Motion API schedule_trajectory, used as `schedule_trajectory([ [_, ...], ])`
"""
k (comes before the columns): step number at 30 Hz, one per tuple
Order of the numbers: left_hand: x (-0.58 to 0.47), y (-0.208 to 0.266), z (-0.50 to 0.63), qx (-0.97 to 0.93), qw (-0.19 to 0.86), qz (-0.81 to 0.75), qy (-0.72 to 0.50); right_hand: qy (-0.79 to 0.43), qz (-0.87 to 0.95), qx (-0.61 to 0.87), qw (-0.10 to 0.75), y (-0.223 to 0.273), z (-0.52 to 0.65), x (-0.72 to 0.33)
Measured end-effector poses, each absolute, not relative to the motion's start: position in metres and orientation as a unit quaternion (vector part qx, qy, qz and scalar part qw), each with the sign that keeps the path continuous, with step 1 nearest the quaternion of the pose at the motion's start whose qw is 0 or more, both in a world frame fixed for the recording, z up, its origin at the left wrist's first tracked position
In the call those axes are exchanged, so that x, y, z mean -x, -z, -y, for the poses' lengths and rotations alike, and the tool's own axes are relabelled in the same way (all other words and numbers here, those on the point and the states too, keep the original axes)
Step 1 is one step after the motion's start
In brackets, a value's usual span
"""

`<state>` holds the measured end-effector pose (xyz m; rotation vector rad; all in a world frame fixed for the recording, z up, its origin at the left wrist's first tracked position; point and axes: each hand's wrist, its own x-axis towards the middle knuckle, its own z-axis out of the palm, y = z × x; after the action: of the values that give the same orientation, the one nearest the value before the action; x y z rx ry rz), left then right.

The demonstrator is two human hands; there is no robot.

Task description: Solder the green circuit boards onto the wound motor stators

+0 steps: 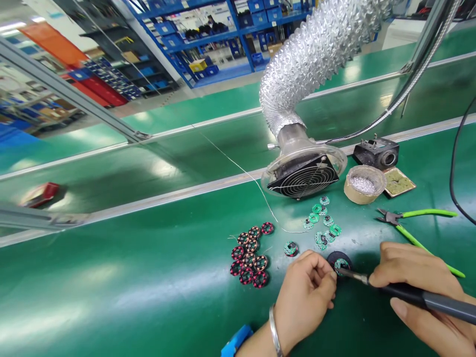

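Note:
My right hand grips a soldering iron by its dark handle. The iron's tip rests on a small green circuit board that lies on a black round base. Beside that base my left hand is closed in a pinch, its fingertips at the board's left edge; what they pinch is hidden. Just beyond the left hand sits a wound coil with a board on top. Further left lies a cluster of copper-and-black and red-and-black ring coils. Several loose round boards are scattered behind the base.
A fan-faced fume extractor hangs from a silver foil duct. To its right stand a round tub of metal shavings, a square sponge tray and a black iron holder. Green-handled cutters lie near my right hand. A thin wire crosses the bench.

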<state>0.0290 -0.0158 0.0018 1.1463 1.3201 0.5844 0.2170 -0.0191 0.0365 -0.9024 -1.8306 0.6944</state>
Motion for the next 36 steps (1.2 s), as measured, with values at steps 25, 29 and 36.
schedule_trajectory([
  [25, -0.030, -0.001, 0.015, -0.504, 0.594, -0.575, -0.249, -0.318, 0.806, 0.320, 0.383, -0.045, 0.014, -0.242],
  [29, -0.030, -0.001, 0.015, -0.499, 0.599, -0.575, -0.248, -0.224, 0.808, 0.359, 0.409, -0.039, 0.008, -0.252],
  [36, -0.030, 0.001, 0.015, -0.485, 0.610, -0.568, -0.265, 0.014, 0.745, 0.552, 0.374, -0.013, -0.027, -0.268],
])
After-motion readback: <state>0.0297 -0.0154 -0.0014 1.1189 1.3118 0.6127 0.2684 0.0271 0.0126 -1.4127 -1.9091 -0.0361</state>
